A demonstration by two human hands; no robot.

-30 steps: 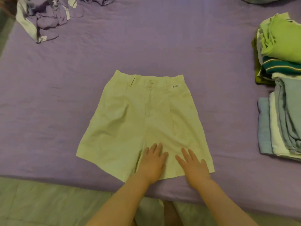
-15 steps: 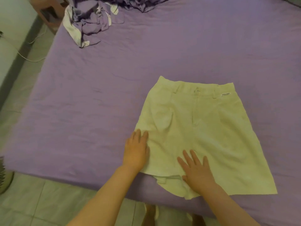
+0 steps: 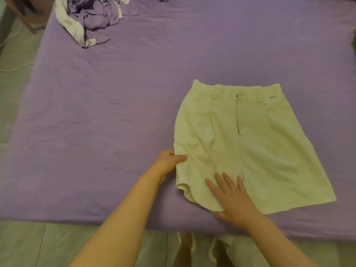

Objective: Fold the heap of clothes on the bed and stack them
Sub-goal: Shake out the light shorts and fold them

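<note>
A pale tiled floor (image 3: 23, 245) runs along the frame's 6 to 9 o'clock edge. A thin white cord (image 3: 13, 68) trails across it at 10 o'clock — above that, a brown wooden furniture leg (image 3: 23, 14) stands at 11 o'clock.

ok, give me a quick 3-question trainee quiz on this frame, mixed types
1. True or false: the shorts are already folded in half.
2. Which hand pinches the shorts' edge? A) left hand B) right hand C) neither
3. Fill in: the unfolded heap lies at the bed's far ____ corner.

Key
1. False: both legs lie spread flat, waistband away from the person.
2. A: the left hand has a grip on the outer edge of one leg, while the right hand rests flat near the crotch.
3. Left.
</note>
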